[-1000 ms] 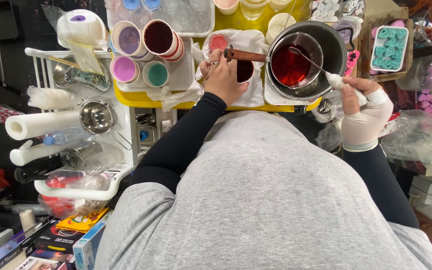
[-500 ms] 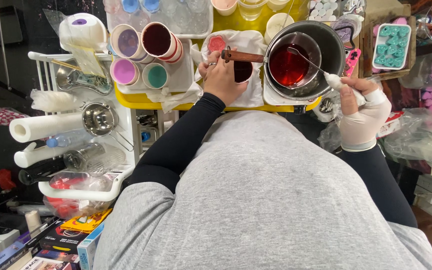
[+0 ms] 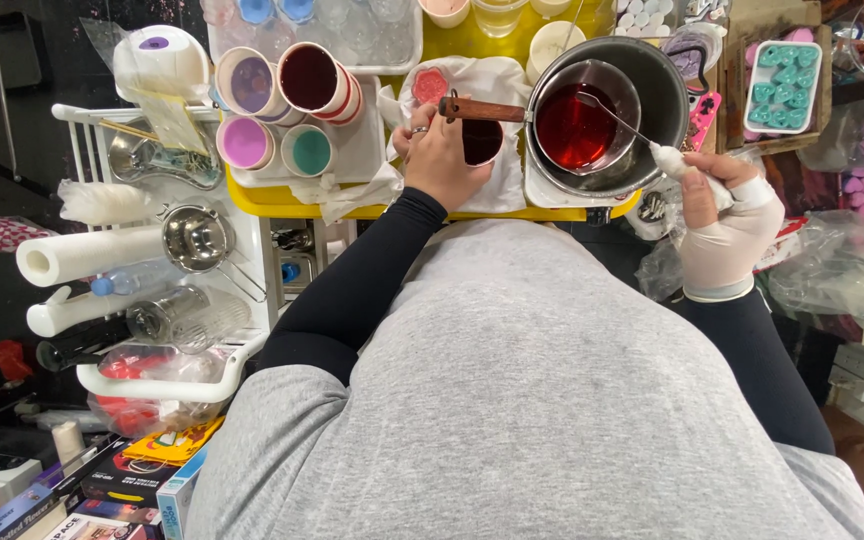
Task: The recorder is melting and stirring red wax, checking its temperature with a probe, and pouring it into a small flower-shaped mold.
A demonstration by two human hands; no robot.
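Almost nothing changed. Left hand (image 3: 439,158) now a touch higher in the upper middle of the frame, closer to the wooden handle (image 3: 482,108). Right hand (image 3: 722,225) shifted slightly up at the right, its spoon (image 3: 617,120) tip nearer the top edge of the red liquid (image 3: 577,125).

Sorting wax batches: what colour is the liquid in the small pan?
Deep red liquid, clearest in the head view.

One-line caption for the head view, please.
Left hand grips the pan handle; bandaged right hand holds a spoon in red liquid.
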